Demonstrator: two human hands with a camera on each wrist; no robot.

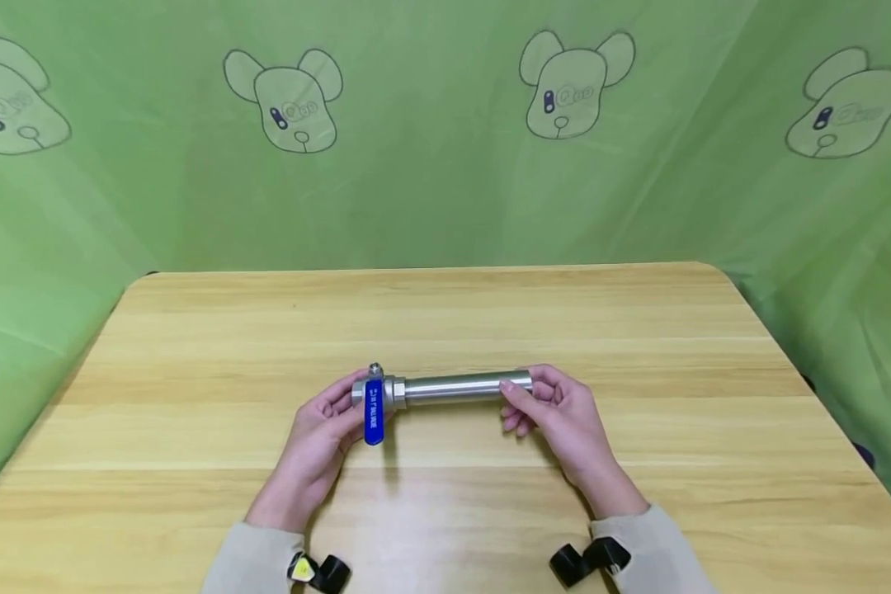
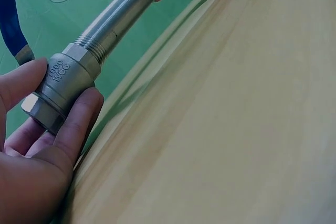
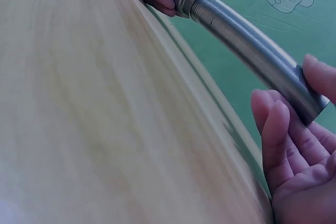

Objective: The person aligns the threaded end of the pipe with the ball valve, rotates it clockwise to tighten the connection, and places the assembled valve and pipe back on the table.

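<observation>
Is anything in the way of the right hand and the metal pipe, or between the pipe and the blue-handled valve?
No, nothing visible is. The right hand already holds the metal pipe by its plain end. Its threaded end meets the ball valve, which the left hand grips.

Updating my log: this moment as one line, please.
left hand: grips blue-handled ball valve | right hand: holds metal pipe at free end | pipe threads: visible beside valve
</observation>
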